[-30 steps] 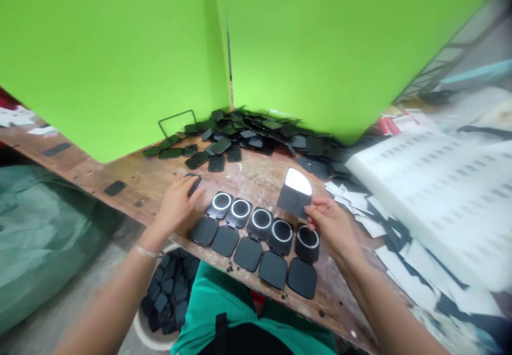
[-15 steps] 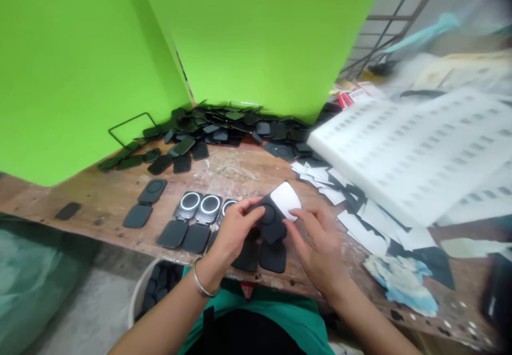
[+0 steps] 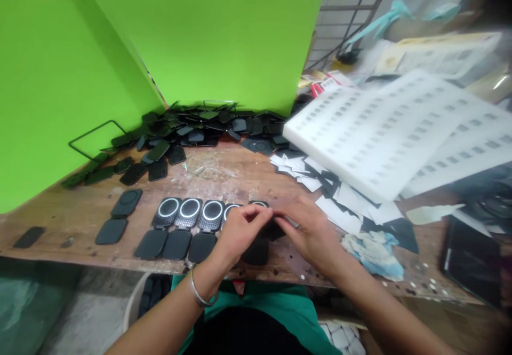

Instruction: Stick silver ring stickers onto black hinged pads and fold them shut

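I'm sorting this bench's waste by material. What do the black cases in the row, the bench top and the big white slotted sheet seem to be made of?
The black hinged cases look like moulded plastic, matt, with shiny silver rings. The bench top is bare worn wood, scuffed and stained. The white slotted sheet looks like foam, soft-edged and matt, though blur leaves that open.

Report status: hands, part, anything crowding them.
Left hand and right hand pinch a black hinged case together over the row of open cases. Paper scraps lie close by the right hand.
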The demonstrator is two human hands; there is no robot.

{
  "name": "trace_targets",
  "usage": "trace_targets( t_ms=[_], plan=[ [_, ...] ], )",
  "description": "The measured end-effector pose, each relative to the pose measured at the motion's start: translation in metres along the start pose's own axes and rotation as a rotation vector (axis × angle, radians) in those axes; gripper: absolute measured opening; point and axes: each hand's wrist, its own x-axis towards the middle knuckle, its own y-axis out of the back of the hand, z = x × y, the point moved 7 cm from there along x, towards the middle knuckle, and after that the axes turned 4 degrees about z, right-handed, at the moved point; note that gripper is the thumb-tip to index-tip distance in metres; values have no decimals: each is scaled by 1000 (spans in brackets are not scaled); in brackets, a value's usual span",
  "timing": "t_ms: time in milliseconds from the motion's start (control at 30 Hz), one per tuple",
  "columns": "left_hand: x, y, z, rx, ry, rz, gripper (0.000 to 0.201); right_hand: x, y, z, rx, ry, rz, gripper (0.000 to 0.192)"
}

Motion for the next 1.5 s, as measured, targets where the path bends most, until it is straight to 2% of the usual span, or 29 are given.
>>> trace_targets(
  t_ms=[167,267,367,433,500,567,633,700,767,833,900,967,1000,1067,1100,1200,1300,1400,1500],
  plan=[
    [4,-9,-12,-25,103,-43,24,-21,13,-9,-189,237,206,24],
    [4,-17,-23,-88,199,-85,24,-35,15,-13,-191,317,183,27],
    [8,-18,-27,-127,222,-61,27,-46,24,-23,-121,304,125,27],
    [13,-13,-28,-131,216,4,30,-50,40,-30,-10,208,117,25],
    [18,-8,-29,-101,187,68,33,-51,67,-32,88,36,206,23],
    [22,-9,-32,-49,138,100,32,-53,101,-26,162,-169,421,20],
    [23,-18,-38,2,100,85,27,-59,129,-13,256,-330,680,17],
    [21,-35,-45,62,74,24,24,-62,138,5,370,-443,834,17],
    [17,-55,-51,119,65,-60,21,-61,132,26,456,-533,816,18],
    [11,-69,-51,206,32,-122,18,-61,118,43,475,-617,718,20],
    [5,-73,-42,401,-94,-138,28,-65,107,55,434,-676,654,23],
    [-5,-69,-27,689,-282,-119,43,-68,99,63,422,-727,614,40],
    [-12,-64,-20,838,-362,-108,43,-70,94,67,443,-757,593,53],
    [-24,-50,-13,1084,-439,-80,35,-73,84,75,522,-817,551,73],
    [-30,-41,-13,1187,-448,-63,32,-74,78,78,559,-848,527,72],
    [-40,-16,-15,1398,-458,18,35,-74,59,87,654,-936,433,43],
    [-41,-6,-22,1478,-482,74,41,-70,40,93,742,-997,366,39],
    [-37,-7,-33,1490,-485,72,39,-61,27,99,830,-988,408,42],
    [-35,-10,-38,1473,-531,63,36,-56,21,113,934,-971,538,46]
  ],
)
